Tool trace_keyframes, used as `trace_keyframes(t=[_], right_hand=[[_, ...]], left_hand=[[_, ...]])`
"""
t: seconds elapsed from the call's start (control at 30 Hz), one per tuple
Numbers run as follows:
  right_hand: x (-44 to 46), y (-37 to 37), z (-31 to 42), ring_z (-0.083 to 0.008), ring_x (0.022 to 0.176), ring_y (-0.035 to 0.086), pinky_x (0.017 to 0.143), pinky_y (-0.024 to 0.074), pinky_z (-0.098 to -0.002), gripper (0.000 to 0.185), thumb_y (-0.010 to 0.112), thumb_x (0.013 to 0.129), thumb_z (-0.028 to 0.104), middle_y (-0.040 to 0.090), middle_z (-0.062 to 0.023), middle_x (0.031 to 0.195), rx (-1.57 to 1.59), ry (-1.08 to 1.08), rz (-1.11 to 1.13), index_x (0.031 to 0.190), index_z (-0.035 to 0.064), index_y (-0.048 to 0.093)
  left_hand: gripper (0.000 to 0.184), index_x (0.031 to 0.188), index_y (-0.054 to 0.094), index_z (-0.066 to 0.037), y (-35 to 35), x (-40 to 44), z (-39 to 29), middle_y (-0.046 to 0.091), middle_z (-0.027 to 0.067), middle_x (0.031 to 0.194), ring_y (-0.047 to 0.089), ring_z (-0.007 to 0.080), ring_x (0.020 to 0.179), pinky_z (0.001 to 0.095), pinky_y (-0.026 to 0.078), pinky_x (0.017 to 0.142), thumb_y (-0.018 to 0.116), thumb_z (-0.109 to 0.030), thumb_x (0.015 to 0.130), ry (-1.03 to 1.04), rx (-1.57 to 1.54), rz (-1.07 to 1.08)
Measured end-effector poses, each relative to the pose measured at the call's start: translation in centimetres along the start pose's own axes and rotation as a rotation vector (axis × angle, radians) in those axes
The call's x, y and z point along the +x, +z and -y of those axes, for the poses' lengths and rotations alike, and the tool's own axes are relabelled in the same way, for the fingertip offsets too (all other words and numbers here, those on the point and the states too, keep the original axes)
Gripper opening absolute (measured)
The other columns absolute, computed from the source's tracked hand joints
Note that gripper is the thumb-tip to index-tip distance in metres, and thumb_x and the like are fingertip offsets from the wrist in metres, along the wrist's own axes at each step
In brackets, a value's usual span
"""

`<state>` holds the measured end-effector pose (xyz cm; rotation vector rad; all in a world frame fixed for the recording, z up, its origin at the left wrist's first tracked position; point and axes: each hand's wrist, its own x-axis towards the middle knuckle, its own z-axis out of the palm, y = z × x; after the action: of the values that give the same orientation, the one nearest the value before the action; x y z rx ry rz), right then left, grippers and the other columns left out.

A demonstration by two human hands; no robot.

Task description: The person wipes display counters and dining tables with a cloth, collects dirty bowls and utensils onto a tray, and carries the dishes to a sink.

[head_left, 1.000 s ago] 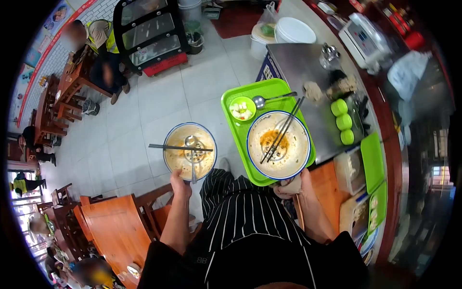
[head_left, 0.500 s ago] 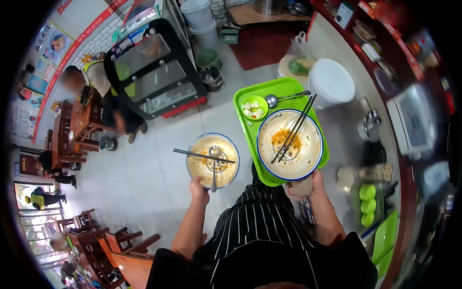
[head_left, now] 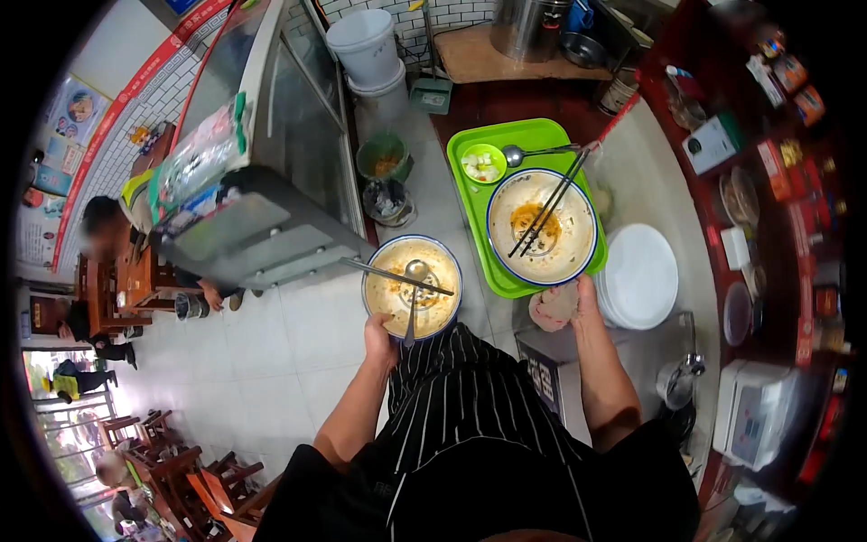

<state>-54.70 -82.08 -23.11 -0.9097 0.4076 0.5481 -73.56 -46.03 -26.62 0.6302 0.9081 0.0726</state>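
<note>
Cream with a dark blue rim, a bowl (head_left: 440,307) is gripped at its lower left edge by the left hand (head_left: 381,339), left of the frame's centre. Slightly right of centre, the right hand (head_left: 585,303) grips the lower edge of a green tray (head_left: 471,200), a pinkish cloth (head_left: 553,307) bunched against its palm; the fingers underneath are hidden.

Inside the left-hand bowl lie a metal spoon (head_left: 416,269), its handle toward the lower rim, and a pair of chopsticks (head_left: 397,276) laid across it. On the tray stands a larger bowl (head_left: 571,237), orange residue at its bottom, with dark chopsticks (head_left: 548,206) leaning over its upper right rim. Beside it, near the tray's upper left corner, a small green dish (head_left: 488,181) holds pale cubes; a second spoon (head_left: 513,155) lies next to it.

Below the bowls, a striped apron (head_left: 470,379) fills the lower middle. Right of the tray stands a white bucket (head_left: 638,275). A glass-fronted case (head_left: 262,226) takes up the upper left; at far left, a person (head_left: 135,217) is beside a wooden table (head_left: 140,280). Toward the top right sits a metal pot (head_left: 528,27).
</note>
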Motion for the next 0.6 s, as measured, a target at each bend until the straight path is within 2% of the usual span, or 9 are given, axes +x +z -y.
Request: trace_keyframes(t=[0.07,0.1,0.13,0.2,0.23,0.4,0.47,0.53,0.6], right_hand=[[6.0,1.8,2.1,-0.0239,0.063,0.064,0.063,0.0540,-0.0360,0.027,0.051,0.092,0.026,0.066,-0.0120,0.075,0.013,-0.006,-0.093,0.090,0.0026,0.065],[9.2,2.8,3.2,-0.0239,0.063,0.064,0.063,0.0540,-0.0361,0.027,0.052,0.091,0.026,0.066,-0.0117,0.075,0.031,-0.010,-0.183,0.090,0.0028,0.065],[12.4,3.0,4.0,-0.0239,0.063,0.064,0.063,0.0540,-0.0361,0.027,0.052,0.091,0.026,0.066,-0.0117,0.075,0.024,-0.024,-0.181,0.090,0.0028,0.065],[18.2,3.1,5.6,-0.0210,0.075,0.065,0.071,0.0541,-0.0357,0.028,0.048,0.094,0.025,0.069,-0.0085,0.084,-0.025,-0.017,-0.066,0.099,0.0034,0.065],[20.5,4.4,6.9,-0.0206,0.073,0.064,0.069,0.0536,-0.0340,0.028,0.048,0.094,0.025,0.068,-0.0072,0.083,-0.010,0.026,-0.072,0.099,0.0030,0.065],[32.3,11.6,13.4,-0.0219,0.068,0.063,0.067,0.0541,-0.0348,0.032,0.048,0.092,0.029,0.066,-0.0074,0.081,-0.093,0.014,-0.023,0.098,0.0028,0.066],[36.8,14.6,16.1,-0.0216,0.064,0.062,0.060,0.0521,-0.0368,0.031,0.052,0.092,0.031,0.066,-0.0088,0.073,-0.031,0.058,-0.122,0.093,0.0035,0.066],[41.0,17.1,19.7,-0.0226,0.066,0.062,0.061,0.0520,-0.0373,0.030,0.051,0.092,0.031,0.066,-0.0088,0.075,0.006,0.085,-0.056,0.094,0.0048,0.066],[46.3,20.4,22.9,-0.0252,0.066,0.059,0.065,0.0543,-0.0399,0.031,0.048,0.091,0.034,0.061,-0.0078,0.074,-0.054,0.212,-0.051,0.094,0.0068,0.064]], left_hand=[[0.046,0.121,0.055,0.003,3.6,6.3,-2.9,0.065,0.0150,0.113,0.062,0.0282,0.105,0.0393,0.047,0.097,0.048,-0.018,0.081,0.006,0.109,-0.027],[0.036,0.110,0.058,0.005,5.6,9.3,-4.0,0.065,0.0157,0.104,0.065,0.0283,0.095,0.0400,0.053,0.085,0.049,-0.013,0.081,0.054,0.052,-0.030],[0.036,0.110,0.058,0.005,7.9,11.9,-5.5,0.065,0.0157,0.104,0.065,0.0283,0.095,0.0400,0.053,0.085,0.049,-0.013,0.081,0.055,0.044,-0.016],[0.037,0.110,0.058,0.006,12.4,16.6,-8.9,0.066,0.0155,0.100,0.066,0.0281,0.090,0.0394,0.054,0.079,0.050,-0.014,0.080,0.105,-0.023,-0.018],[0.037,0.110,0.059,0.007,15.6,18.3,-11.7,0.066,0.0159,0.098,0.066,0.0275,0.088,0.0384,0.054,0.079,0.051,-0.013,0.080,0.061,-0.079,0.024],[0.033,0.106,0.061,0.007,23.3,29.2,-20.3,0.066,0.0157,0.100,0.066,0.0265,0.089,0.0370,0.052,0.084,0.050,-0.011,0.080,0.098,-0.007,0.029],[0.027,0.101,0.063,0.001,26.1,33.0,-22.9,0.067,0.0117,0.099,0.064,0.0237,0.093,0.0370,0.048,0.086,0.050,-0.015,0.083,0.106,0.071,-0.018],[0.025,0.098,0.063,0.000,27.7,38.1,-24.6,0.066,0.0102,0.097,0.063,0.0229,0.093,0.0355,0.047,0.086,0.050,-0.015,0.082,0.135,0.046,-0.024],[0.023,0.095,0.063,-0.002,28.6,41.8,-26.7,0.066,0.0087,0.095,0.062,0.0221,0.092,0.0344,0.047,0.085,0.050,-0.015,0.082,0.206,0.032,-0.002]])
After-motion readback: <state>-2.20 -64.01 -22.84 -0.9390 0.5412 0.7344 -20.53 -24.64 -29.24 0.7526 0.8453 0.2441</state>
